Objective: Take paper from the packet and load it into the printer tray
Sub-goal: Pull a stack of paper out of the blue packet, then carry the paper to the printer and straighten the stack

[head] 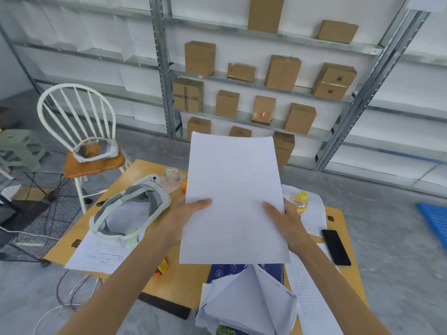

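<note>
Above the table, a stack of white paper is held upright between both hands: the left hand grips its left edge, the right hand its right edge, thumbs across the front. The sheets are blank and slightly curved. Below them lies the torn-open packet.

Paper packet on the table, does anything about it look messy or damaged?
Yes. The packet at the table's near edge is torn open, its wrapper flaps sticking up crumpled. The paper held by the left hand and right hand looks flat and undamaged.
</note>
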